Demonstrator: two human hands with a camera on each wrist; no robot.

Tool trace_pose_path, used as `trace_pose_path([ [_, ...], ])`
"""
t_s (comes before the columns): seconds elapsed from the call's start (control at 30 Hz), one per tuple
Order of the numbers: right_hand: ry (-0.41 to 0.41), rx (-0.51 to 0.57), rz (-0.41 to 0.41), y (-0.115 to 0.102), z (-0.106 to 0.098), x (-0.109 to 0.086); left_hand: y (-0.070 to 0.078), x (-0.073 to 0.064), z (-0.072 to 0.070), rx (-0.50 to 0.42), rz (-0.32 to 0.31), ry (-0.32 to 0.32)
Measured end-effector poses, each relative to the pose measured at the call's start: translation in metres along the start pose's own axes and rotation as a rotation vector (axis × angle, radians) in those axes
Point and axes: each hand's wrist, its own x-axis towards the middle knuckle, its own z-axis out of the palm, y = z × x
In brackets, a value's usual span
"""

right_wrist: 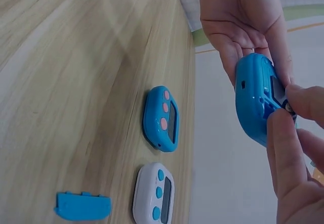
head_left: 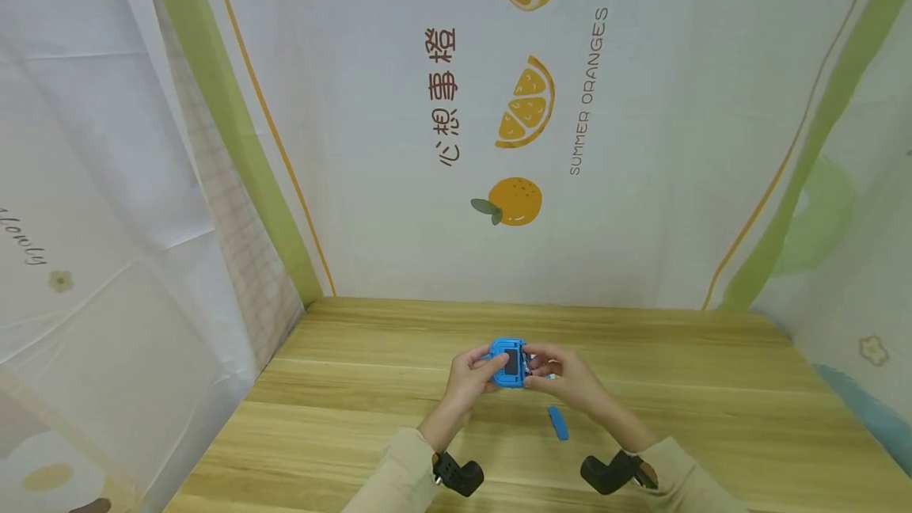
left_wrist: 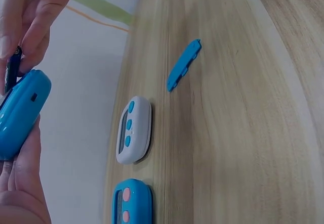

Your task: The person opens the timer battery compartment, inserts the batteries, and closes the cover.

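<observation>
My left hand (head_left: 466, 382) grips a blue digital timer (head_left: 502, 344) (right_wrist: 250, 100), its back turned up and its battery bay uncovered. The thumb lies across the timer's back. My right hand (head_left: 573, 380) is at the timer's right edge, where thumb and fingers pinch a small dark blue battery (left_wrist: 12, 70) by the open bay. In the right wrist view, the fingertips hide most of the battery. The blue battery cover (head_left: 558, 423) (right_wrist: 83, 207) lies apart on the table, below the hands in the head view.
A white timer with blue buttons (left_wrist: 135, 130) and a blue timer with pink buttons (right_wrist: 161, 118) sit on the wooden table (head_left: 321, 418), mostly hidden by the hands in the head view. A printed curtain (head_left: 385, 220) hangs behind the table.
</observation>
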Motion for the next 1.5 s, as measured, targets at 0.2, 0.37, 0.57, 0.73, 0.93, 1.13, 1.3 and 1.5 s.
trace_pose_path([
  [0.2, 0.049, -0.014, 0.084, -0.002, 0.003, 0.000, 0.002, -0.002, 0.002, 0.016, -0.009, 0.013],
  [0.37, 0.087, -0.037, 0.088, -0.001, 0.004, 0.000, -0.001, 0.001, 0.001, 0.020, -0.005, 0.002],
  [0.57, 0.103, -0.054, 0.018, 0.005, 0.003, 0.000, -0.018, 0.013, -0.003, -0.002, -0.003, -0.014],
  [0.73, 0.030, -0.074, -0.039, 0.012, -0.003, 0.002, -0.024, 0.016, -0.004, 0.004, -0.012, -0.032],
  [0.93, -0.062, -0.069, -0.080, 0.015, -0.009, 0.003, -0.023, 0.015, -0.006, 0.029, -0.026, -0.077],
  [1.13, -0.064, -0.084, -0.075, -0.002, -0.010, 0.001, -0.021, 0.014, -0.007, 0.054, -0.041, -0.110],
  [1.3, -0.055, -0.068, -0.038, -0.020, -0.013, 0.000, -0.020, 0.015, -0.006, 0.044, -0.039, -0.116],
  [1.5, -0.083, 0.026, -0.033, -0.002, -0.014, 0.002, -0.023, 0.014, -0.003, 0.049, -0.037, -0.104],
])
